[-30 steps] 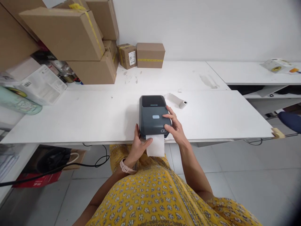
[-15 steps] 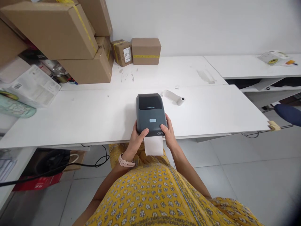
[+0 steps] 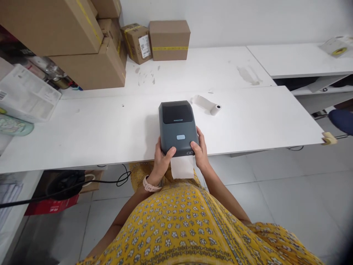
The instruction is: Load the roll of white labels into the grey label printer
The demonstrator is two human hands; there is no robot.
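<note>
Our left hand (image 3: 161,160) and right hand (image 3: 200,151) gripped the printer (image 3: 179,129), cover apparently shut, with paper (image 3: 182,168) already out its near end, seemingly not torn off.

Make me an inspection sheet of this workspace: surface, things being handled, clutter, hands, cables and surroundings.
Surface: white desk, grey marks toward the back.
Things handled: dark grey printer, white paper strip sticking out of its near end past the desk edge; partly unrolled paper roll to its right.
Clutter: stacked cardboard boxes at left; two smaller boxes near the wall.
Hands: left hand and right hand hold the printer's opposite sides.
Cables: black cable below the desk, left.
Surroundings: white wall, tiled floor.
</note>
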